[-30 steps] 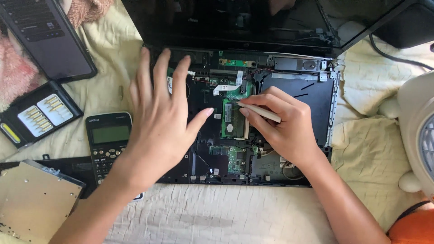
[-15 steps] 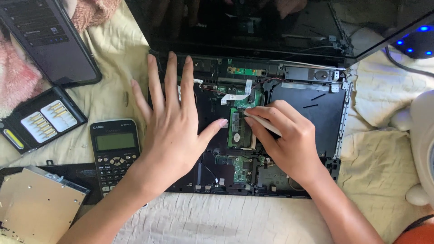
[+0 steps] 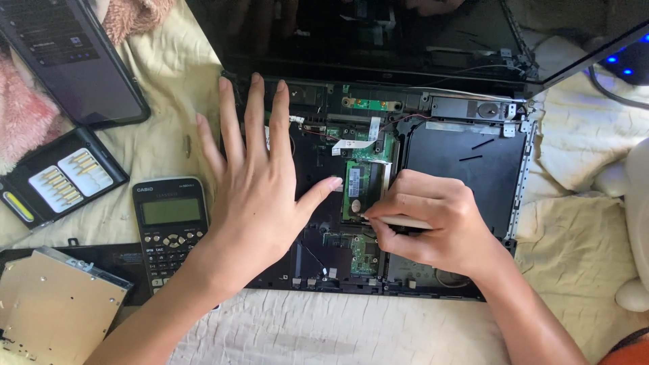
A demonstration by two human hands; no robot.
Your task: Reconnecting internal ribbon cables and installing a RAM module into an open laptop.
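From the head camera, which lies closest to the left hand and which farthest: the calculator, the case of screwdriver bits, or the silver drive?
1. Calculator, just beside the left hand, on its outer side.
2. Case of screwdriver bits, farther left.
3. Silver drive, at the bottom-left corner.

A dark scientific calculator lies on the cream cloth; left of it sits an open black case of screwdriver bits; above that, a dark tablet rests tilted; a metal optical drive lies at the lower left; pink fluffy fabric shows at the left edge.
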